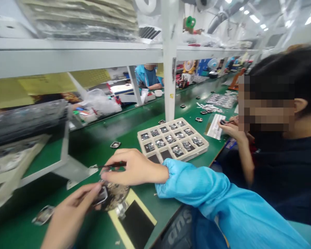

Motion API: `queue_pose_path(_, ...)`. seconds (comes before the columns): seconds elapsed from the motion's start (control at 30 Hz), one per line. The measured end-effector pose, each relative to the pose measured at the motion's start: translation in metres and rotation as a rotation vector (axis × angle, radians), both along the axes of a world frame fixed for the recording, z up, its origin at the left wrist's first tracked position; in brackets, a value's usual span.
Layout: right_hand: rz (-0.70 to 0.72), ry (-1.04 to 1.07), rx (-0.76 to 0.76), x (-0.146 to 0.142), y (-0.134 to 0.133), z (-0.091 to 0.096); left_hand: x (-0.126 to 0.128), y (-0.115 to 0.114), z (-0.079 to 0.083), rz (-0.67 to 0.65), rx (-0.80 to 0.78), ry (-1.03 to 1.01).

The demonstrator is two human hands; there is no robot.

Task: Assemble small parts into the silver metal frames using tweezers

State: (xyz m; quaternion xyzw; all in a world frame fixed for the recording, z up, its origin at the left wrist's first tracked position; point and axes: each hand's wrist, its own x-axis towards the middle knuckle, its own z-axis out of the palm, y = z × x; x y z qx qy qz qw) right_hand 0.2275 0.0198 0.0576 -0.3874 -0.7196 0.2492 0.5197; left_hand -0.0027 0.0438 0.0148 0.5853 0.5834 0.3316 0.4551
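Observation:
My right hand (134,169), in a light blue sleeve, pinches thin dark tweezers (110,166) whose tips point left. My left hand (72,211) holds a small shiny metal part (101,196) between thumb and fingers, just under the tweezers. Below both hands sits a round dark pad (118,194) on a black mat with a yellow border (134,221). Both hands are closed around what they hold.
A beige compartment tray (172,138) of several metal parts lies to the right on the green bench (98,138). Loose parts (115,145) (43,214) lie around. A co-worker in dark clothes (287,166) sits at right, their hand (232,128) on a sheet. A white post (169,69) and a shelf rise ahead.

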Motion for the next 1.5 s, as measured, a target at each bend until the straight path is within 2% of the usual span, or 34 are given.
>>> queue_pose_path(0.1,0.083,0.166,-0.2,-0.024,0.007,-0.018,0.001,-0.007,-0.006,0.06,-0.056,-0.257)
queue_pose_path(0.13,0.097,0.23,-0.261,-0.028,0.007,-0.025,-0.001,-0.009,-0.008,0.035,-0.051,-0.298)
queue_pose_path(0.27,0.18,0.419,-0.543,-0.033,0.004,-0.051,-0.008,-0.014,-0.016,-0.025,-0.026,-0.428)
queue_pose_path(0.4,0.228,0.423,-0.678,-0.032,0.004,-0.057,-0.013,-0.017,-0.022,-0.03,0.025,-0.458)
queue_pose_path(0.7,0.251,0.299,-0.664,-0.036,0.0,-0.061,-0.013,-0.029,-0.021,-0.053,0.112,-0.416)
queue_pose_path(0.93,0.164,0.32,-0.66,-0.041,-0.001,-0.066,-0.005,-0.035,-0.015,-0.092,0.155,-0.445)
queue_pose_path(1.07,0.121,0.347,-0.648,-0.043,-0.002,-0.068,-0.002,-0.037,-0.018,-0.091,0.179,-0.439)
queue_pose_path(1.3,0.046,0.373,-0.652,-0.048,-0.005,-0.069,0.0,-0.039,-0.03,-0.037,0.291,-0.195)
queue_pose_path(1.5,0.031,0.427,-0.653,-0.051,-0.007,-0.068,0.002,-0.041,-0.025,-0.017,0.436,0.013)
